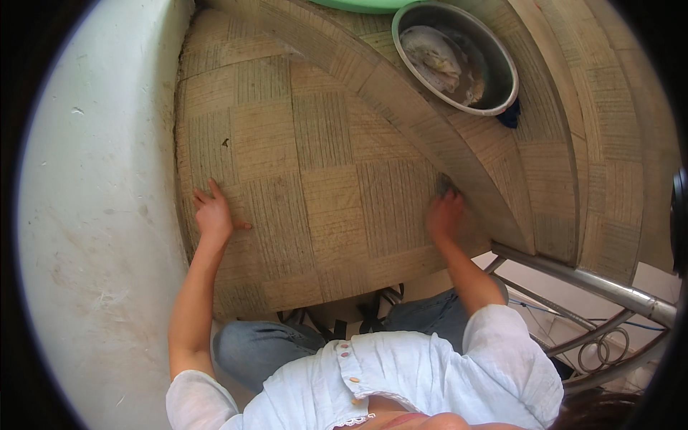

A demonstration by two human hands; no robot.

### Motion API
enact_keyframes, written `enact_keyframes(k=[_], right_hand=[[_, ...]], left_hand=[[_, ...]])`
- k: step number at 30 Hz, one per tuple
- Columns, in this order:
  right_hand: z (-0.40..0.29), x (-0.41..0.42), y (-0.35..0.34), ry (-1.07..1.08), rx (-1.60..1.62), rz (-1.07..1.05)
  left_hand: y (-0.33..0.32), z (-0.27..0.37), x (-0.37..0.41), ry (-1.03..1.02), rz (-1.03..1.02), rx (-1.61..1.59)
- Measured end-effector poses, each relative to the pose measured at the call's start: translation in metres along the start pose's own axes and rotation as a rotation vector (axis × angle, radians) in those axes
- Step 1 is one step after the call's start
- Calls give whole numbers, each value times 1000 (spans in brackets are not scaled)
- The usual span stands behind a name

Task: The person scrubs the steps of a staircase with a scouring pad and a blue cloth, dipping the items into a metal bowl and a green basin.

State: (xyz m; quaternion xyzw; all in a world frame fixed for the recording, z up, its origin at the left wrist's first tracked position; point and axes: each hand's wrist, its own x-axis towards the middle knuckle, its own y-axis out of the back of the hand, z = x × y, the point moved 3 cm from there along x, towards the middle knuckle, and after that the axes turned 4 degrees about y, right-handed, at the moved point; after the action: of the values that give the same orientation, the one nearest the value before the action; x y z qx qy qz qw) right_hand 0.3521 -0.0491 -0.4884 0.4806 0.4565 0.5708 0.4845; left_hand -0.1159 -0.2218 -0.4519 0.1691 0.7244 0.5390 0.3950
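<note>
My left hand (213,213) leans on the patterned stair tread (328,215), fingers spread and nothing in it, close to the white wall. At the right end of the tread my right hand (446,214) is blurred. Its fingers close over a small dark grey pad (445,184), perhaps a scrubber, pressed where the tread meets the riser (398,115). The pad is mostly hidden by the fingers and its material cannot be made out. One step up, beyond the right hand, a steel basin (497,70) holds murky, sudsy water and a wet pale cloth (434,56).
A green plastic basin (365,4) is cut off at the top edge. Dark blue cloth (509,114) pokes out beside the steel basin. The white wall (107,204) bounds the left side; a metal railing (607,287) stands at right. A small dark scrap (225,142) lies on the tread.
</note>
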Motion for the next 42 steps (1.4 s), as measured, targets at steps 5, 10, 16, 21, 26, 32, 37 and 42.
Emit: enact_keyframes(k=[5, 10, 16, 21, 26, 32, 37, 42], right_hand=[[-236, 14, 41, 78, 946, -146], [-294, 32, 53, 706, 639, 295], [-63, 20, 16, 360, 270, 224], [86, -32, -17, -247, -101, 81], [-90, -20, -12, 68, -128, -30], [-269, -135, 59, 826, 560, 164], [-136, -98, 29, 754, 543, 4], [-35, -11, 3, -95, 134, 139]], left_hand=[[-4, -15, 1, 33, -3, 29], [-5, 5, 5, -56, 9, 5], [1, -4, -1, -25, 10, 24], [-9, -2, 4, -20, -25, 5], [-3, 4, 8, 5, -42, 13], [6, 6, 3, 3, -26, -34], [0, -9, -2, -61, 41, -51], [-5, -1, 2, -50, 9, -22]])
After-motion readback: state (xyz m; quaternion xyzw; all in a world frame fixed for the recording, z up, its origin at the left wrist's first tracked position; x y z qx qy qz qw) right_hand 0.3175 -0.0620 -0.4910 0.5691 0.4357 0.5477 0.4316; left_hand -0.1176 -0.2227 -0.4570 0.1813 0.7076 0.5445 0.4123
